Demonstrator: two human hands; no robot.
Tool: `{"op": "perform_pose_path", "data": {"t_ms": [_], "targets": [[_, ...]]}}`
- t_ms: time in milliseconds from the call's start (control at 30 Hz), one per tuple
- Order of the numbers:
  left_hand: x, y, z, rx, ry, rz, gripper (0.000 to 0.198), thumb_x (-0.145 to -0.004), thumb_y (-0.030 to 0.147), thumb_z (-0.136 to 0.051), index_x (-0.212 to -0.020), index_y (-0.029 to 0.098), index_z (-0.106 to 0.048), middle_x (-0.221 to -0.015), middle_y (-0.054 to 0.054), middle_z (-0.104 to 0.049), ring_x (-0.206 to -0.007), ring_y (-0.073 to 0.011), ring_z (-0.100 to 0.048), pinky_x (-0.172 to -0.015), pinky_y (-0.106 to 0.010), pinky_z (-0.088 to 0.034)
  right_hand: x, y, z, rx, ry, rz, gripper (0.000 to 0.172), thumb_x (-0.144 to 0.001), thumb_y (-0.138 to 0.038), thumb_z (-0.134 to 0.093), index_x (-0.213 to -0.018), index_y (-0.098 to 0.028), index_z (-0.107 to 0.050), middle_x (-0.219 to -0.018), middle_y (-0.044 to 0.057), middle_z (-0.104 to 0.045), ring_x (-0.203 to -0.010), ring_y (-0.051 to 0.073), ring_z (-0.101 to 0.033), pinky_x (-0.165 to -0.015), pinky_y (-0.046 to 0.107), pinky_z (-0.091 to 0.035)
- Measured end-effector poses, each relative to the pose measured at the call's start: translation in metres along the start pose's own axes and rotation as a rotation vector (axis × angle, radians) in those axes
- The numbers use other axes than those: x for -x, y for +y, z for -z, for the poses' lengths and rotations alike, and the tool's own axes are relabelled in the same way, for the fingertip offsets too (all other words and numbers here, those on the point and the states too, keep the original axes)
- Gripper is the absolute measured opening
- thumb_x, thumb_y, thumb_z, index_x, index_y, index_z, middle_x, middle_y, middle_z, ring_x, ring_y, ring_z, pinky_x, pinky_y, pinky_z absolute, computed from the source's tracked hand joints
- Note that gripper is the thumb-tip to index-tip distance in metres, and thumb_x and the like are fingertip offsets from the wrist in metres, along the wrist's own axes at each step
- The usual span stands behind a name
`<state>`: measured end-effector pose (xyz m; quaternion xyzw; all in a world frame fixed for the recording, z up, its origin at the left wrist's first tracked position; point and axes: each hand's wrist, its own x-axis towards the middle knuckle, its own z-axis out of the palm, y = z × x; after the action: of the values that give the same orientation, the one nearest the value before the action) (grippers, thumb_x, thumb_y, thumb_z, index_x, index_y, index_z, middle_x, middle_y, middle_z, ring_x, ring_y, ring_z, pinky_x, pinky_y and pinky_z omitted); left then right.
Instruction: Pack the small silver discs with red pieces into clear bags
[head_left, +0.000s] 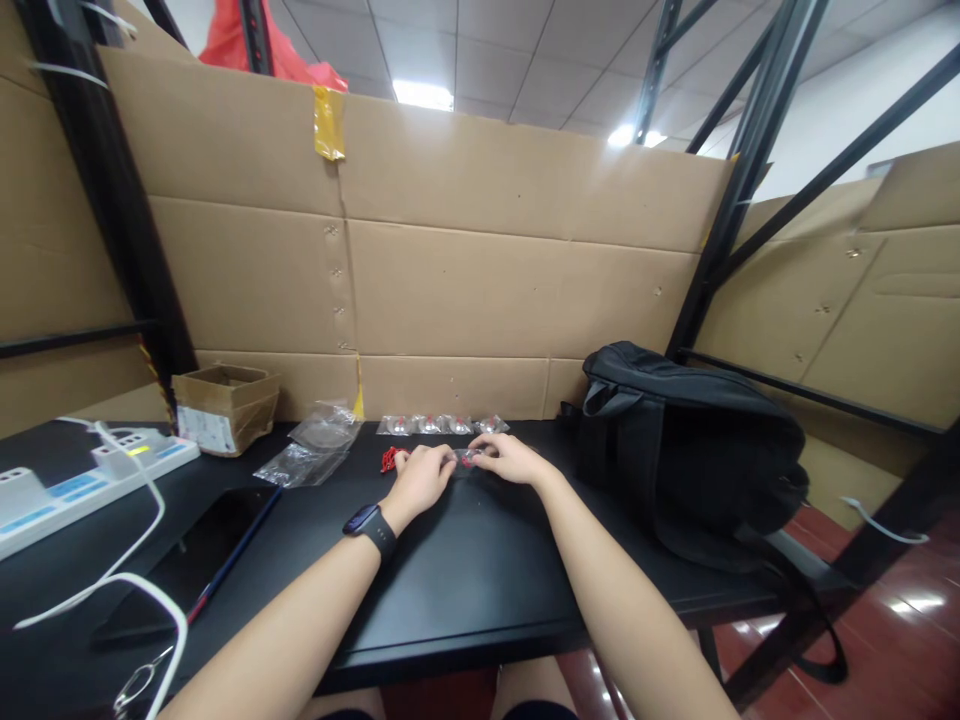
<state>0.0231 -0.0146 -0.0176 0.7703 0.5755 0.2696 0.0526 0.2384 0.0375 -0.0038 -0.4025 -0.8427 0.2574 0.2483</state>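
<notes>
Over the middle of the black table, my left hand (pixel 424 478) and my right hand (pixel 510 459) come close together. Between their fingertips they pinch a small clear plastic bag (pixel 463 460) with something red in it, too small to make out. Red cord (pixel 391 458) lies by the back of my left hand. Just beyond my hands, several small clear bags (pixel 429 425) with round, shiny items and red bits lie in a row. Flat clear plastic bags (pixel 315 442) are spread to the left. My left wrist wears a dark watch (pixel 369 524).
A small open cardboard box (pixel 227 405) stands at the back left. Near it are a white power strip (pixel 97 480) with cables and a dark tablet (pixel 202 545). A black backpack (pixel 682 450) stands on the right. A cardboard wall (pixel 450 270) closes the back.
</notes>
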Motion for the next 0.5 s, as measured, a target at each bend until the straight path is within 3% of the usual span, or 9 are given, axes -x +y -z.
{"op": "perform_pose_path", "data": {"t_ms": [100, 267, 400, 500], "targets": [[-0.001, 0.0, 0.003, 0.074, -0.033, 0.047, 0.02, -0.096, 0.031, -0.048, -0.098, 0.026, -0.067, -0.091, -0.004, -0.077, -0.101, -0.0256, -0.066, -0.091, -0.04, -0.032, -0.002, 0.003, -0.004, -0.143, -0.089, 0.021, 0.048, -0.073, -0.03, -0.08, -0.117, -0.018, -0.065, -0.079, 0.001, -0.072, -0.072, 0.016, -0.066, -0.07, 0.026, -0.049], [-0.003, 0.004, 0.009, 0.174, -0.049, 0.045, 0.024, -0.093, 0.035, -0.053, -0.114, 0.029, -0.062, -0.087, -0.001, -0.077, -0.1, -0.0239, -0.068, -0.09, -0.037, -0.034, -0.005, 0.012, 0.017, -0.226, -0.088, -0.021, 0.035, -0.074, -0.029, -0.077, -0.105, -0.013, -0.069, -0.083, 0.005, -0.072, -0.074, 0.017, -0.066, -0.071, 0.026, -0.051], [-0.009, -0.009, 0.029, 0.127, 0.068, 0.106, 0.028, -0.092, 0.035, -0.052, -0.118, 0.031, -0.06, -0.094, -0.001, -0.076, -0.102, -0.0244, -0.065, -0.093, -0.041, -0.031, -0.014, 0.038, 0.066, 0.029, 0.277, -0.307, 0.035, -0.081, -0.017, -0.066, -0.115, -0.014, -0.067, -0.09, 0.007, -0.074, -0.073, 0.014, -0.067, -0.07, 0.023, -0.05], [-0.012, -0.035, 0.053, -0.038, 0.228, 0.141, 0.026, -0.093, 0.027, -0.047, -0.113, 0.03, -0.064, -0.102, -0.005, -0.075, -0.107, -0.0282, -0.061, -0.094, -0.045, -0.03, -0.021, 0.064, 0.096, 0.123, 0.367, -0.431, 0.039, -0.076, -0.008, -0.064, -0.115, -0.007, -0.066, -0.085, 0.01, -0.073, -0.067, 0.015, -0.065, -0.067, 0.024, -0.049]]}}
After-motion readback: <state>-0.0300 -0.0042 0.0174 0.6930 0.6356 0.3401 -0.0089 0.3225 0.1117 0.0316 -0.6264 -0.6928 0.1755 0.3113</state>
